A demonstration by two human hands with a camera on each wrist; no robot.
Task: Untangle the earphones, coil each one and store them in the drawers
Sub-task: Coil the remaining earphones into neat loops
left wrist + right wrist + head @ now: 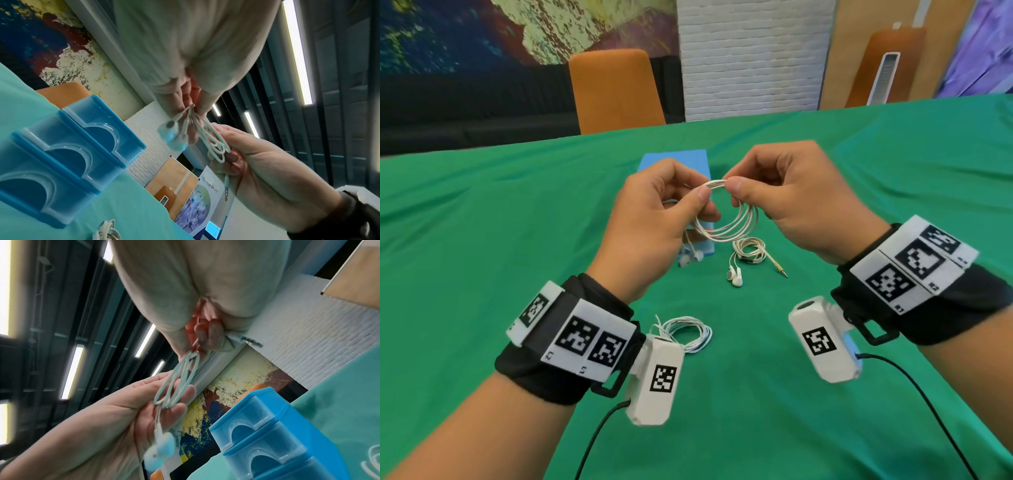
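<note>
Head view: both hands [654, 219] pinch coiled earphones [726, 219] above tablecloth [893, 171].

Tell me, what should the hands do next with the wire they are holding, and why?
Probably tuck the loose plug end around the loops. The left hand and right hand both pinch the coiled earphone above the green table, its buds dangling. Two coiled earphones already lie there, and the blue drawers wait behind.
</note>
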